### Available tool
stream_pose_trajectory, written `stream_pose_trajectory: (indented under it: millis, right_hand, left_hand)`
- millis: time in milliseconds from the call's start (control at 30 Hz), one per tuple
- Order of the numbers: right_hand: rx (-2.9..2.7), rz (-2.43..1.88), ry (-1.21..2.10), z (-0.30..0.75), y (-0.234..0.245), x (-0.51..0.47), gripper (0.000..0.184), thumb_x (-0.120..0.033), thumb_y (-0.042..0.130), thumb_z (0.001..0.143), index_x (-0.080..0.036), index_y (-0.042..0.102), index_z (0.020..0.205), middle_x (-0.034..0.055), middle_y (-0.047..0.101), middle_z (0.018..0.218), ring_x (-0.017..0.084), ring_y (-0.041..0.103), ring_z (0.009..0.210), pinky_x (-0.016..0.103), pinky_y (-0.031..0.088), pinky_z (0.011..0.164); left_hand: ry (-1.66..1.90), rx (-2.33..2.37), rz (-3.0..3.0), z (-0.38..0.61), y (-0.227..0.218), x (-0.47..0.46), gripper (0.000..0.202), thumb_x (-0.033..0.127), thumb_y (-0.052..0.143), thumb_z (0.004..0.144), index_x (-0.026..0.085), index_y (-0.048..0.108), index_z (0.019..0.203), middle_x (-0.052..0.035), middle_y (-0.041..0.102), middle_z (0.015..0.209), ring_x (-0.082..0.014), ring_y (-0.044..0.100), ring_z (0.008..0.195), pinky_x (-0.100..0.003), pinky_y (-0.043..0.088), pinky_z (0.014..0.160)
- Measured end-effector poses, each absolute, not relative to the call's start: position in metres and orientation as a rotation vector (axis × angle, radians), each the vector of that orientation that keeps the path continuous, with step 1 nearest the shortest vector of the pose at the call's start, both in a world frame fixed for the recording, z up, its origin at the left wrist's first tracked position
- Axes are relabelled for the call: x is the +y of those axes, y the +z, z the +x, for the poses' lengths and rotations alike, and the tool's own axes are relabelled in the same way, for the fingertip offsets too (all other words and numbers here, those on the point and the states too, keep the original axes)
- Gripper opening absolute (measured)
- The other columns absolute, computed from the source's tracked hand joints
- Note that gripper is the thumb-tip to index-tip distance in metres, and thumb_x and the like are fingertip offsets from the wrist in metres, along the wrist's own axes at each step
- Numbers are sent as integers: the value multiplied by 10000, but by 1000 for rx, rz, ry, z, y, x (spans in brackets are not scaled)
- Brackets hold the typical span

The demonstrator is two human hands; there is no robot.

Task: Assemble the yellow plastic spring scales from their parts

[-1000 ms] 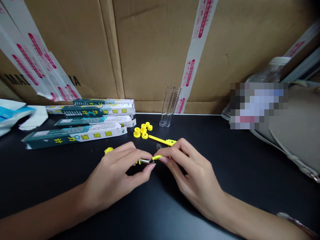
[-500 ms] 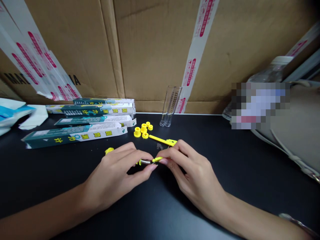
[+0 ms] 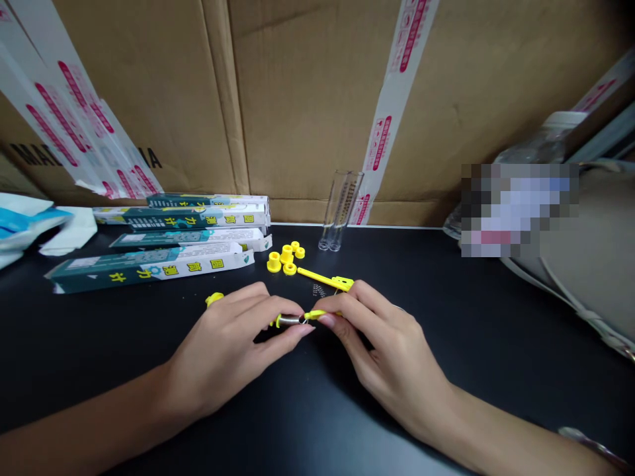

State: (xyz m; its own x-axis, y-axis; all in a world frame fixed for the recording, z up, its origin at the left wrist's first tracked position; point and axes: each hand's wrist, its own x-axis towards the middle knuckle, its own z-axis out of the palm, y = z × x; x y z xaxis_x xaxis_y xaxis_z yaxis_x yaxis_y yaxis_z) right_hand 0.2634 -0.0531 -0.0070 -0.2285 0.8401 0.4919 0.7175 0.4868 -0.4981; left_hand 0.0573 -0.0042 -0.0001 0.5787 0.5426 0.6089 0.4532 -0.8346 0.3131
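Both hands meet over a black tabletop (image 3: 317,410). My left hand (image 3: 233,350) pinches a small metal spring (image 3: 289,320) between thumb and forefinger. My right hand (image 3: 387,350) pinches a thin yellow plastic rod (image 3: 313,315) whose tip touches the spring's end. A yellow piece (image 3: 215,299) peeks out behind my left hand. Just beyond the fingers lie a second yellow rod (image 3: 325,278), a loose small spring (image 3: 318,289) and several yellow caps (image 3: 285,258).
Two clear tubes (image 3: 340,210) lean against the cardboard wall (image 3: 307,99) at the back. Several long teal and white boxes (image 3: 149,264) lie at the left, white packets (image 3: 44,228) beyond them. A beige bag (image 3: 585,264) and a bottle (image 3: 540,142) fill the right.
Hardly anything has moved. The hands stay pinched on the spring and the rod, with only a slight shift of the view.
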Motion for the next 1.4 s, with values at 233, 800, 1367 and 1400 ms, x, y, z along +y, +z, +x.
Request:
stream_pose_trajectory:
  millis: [233,800,1367,1400]
  right_hand:
    - [-2004,-1279,211,263,-6,-53,194,-209,481,1023,-207,674,1041,35,578,849,164,576,705,286,458,633]
    - [-2017,-1290,218,263,-7,-53,185,-215,488,1024,-212,671,1047,34,606,872,163,598,730,293,478,665]
    - [-2026,-1194,316,264,-7,-52,159,-171,506,1005,-163,665,1003,31,668,840,145,609,685,283,458,635]
    - [-2023,-1190,323,264,-7,-52,161,-170,505,1005,-162,666,1001,30,668,836,144,607,681,282,456,632]
  left_hand:
    - [1108,866,2676,57,0,-4,65,172,751,862,189,696,891,69,659,750,-72,564,652,-185,411,646]
    - [1150,863,2661,58,1,-5,77,170,772,835,182,697,847,69,646,706,-64,556,595,-179,425,602]
    - [1021,907,2741,54,-3,-4,32,237,700,914,211,688,901,63,620,709,-90,551,591,-214,409,598]
    - [1021,902,2746,54,-3,-4,34,241,695,918,212,687,903,63,617,708,-90,549,590,-214,407,597]
